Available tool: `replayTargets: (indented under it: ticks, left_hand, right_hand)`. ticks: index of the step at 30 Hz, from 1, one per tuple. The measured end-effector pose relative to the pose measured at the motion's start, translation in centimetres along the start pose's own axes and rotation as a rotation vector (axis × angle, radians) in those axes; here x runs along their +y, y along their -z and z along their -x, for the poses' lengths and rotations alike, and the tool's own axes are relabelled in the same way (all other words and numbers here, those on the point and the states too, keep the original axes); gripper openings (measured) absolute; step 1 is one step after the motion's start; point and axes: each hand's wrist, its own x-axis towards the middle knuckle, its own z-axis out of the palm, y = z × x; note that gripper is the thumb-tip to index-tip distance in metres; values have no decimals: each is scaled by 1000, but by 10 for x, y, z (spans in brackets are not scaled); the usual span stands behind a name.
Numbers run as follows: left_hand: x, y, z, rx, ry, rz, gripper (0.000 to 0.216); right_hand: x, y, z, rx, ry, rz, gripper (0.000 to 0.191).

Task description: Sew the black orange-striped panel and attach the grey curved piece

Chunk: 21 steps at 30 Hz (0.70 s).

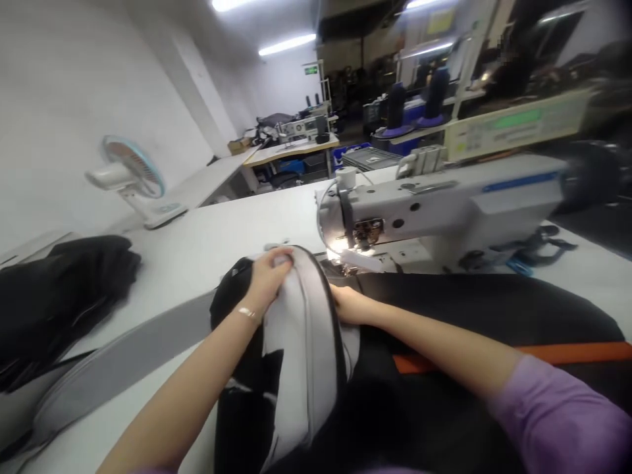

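Forearms enter from six o'clock, the right one in a lilac sleeve (557, 421). Between them lies the work: a grey-and-black padded panel (301, 342) with a raised seam down its middle, bunched on the white table (207, 237) and fed toward twelve o'clock, its far edge close to the needle area (363, 234) of the sewing machine (444, 210).

Left hand (269, 276): fingers curled over the top edge of the panel at about eleven o'clock of the work, clamped on the fabric; a thin bracelet sits at the wrist. Right hand (348, 306): mostly hidden behind the panel's curved rim at about one o'clock, pressed against the cloth near the presser foot; whether its fingers pinch the fabric or merely rest on it cannot be told.

Judged from this view, good guidance here means keeping the curved edge flat and taut between both hands, turning the panel gradually round the needle, and keeping fingertips clear of the lit needle zone.

Outward: a black cloth with an orange stripe (567, 352) spreads at three o'clock beneath the machine; a grey strap (123, 362) trails off toward eight o'clock; a dark fabric pile (59, 296) lies at nine o'clock; a small desk fan (131, 171) stands at ten o'clock. Thread cones (437, 92) and further workstations stand blurred beyond.
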Motion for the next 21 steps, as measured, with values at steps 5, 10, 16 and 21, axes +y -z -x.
replayTargets:
  ticks: [5,10,16,21]
  left_hand:
    - [-22,39,30,-202,-145,-461,48]
    - [-45,25,40,-414,-144,-597,52]
    - [-51,31,39,-312,-78,-576,56]
    - [-62,33,32,-326,-62,-570,60]
  right_hand:
    - [1,7,10,-133,2,17,17]
    - [3,-3,13,-177,45,81,26]
    - [-3,-26,78,144,171,72,30]
    - [-12,-65,144,96,61,-78,17]
